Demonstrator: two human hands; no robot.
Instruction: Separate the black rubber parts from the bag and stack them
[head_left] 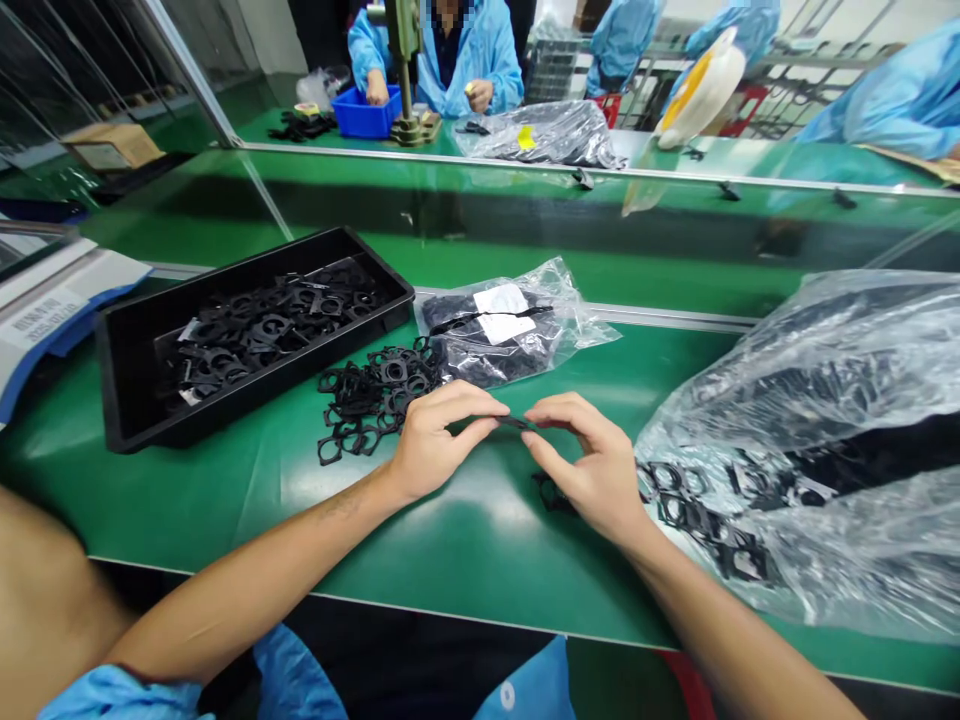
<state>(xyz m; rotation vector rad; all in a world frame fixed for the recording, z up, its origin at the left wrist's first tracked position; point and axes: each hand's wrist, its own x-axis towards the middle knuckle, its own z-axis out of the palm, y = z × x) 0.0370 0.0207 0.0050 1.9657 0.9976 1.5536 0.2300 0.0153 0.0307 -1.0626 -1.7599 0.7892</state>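
Between my two hands is a small flat black plastic part [514, 422], seen almost edge-on. The thumb and fingers of my left hand [444, 432] pinch its left end. My right hand [592, 460] pinches the right end, its thumb below and fingers above. Left of my left hand lies a loose pile of black ring-shaped frames [375, 395] on the green table [480, 540]. A black part [550, 492] lies partly hidden behind my right hand. Farther right, more black frames [682, 510] spill from the mouth of a large clear plastic bag [862, 360].
A black tray [157, 430] full of similar parts stands at the left, beside a white-and-blue packet [67, 300]. A sealed clear bag [517, 320] with white labels lies behind the pile. Beyond the metal rail, a co-worker in blue [480, 60] sits by a blue bin [367, 115].
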